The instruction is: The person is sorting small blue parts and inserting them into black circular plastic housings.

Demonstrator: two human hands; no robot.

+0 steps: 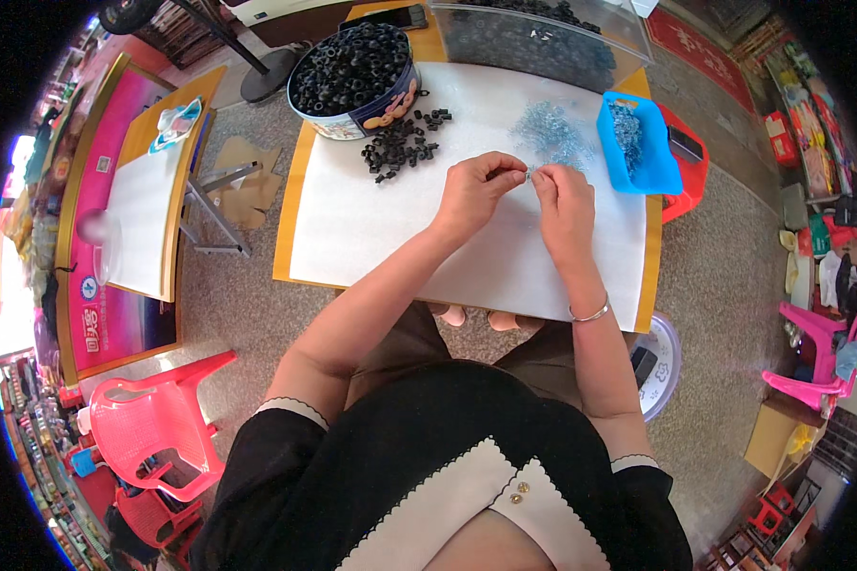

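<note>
My left hand (478, 194) and my right hand (568, 211) meet over the white-covered table (371, 238), thumbs and fingertips pinched together. Whatever sits between the fingertips is too small to name. Just beyond my hands lies a loose pile of tiny clear bluish pieces (548, 129). To its right, a blue plastic tray (654, 176) holds more of the same. Left of my hands, several small black tube-shaped pieces (402, 148) are scattered in front of a round tub (336, 127) heaped with such black pieces.
At the table's far edge stands a clear bin (543, 59) of black pieces. A red container (686, 195) with a dark phone-like object (686, 145) is beside the blue tray. A pink chair (152, 428) and a small side table (148, 228) stand to the left.
</note>
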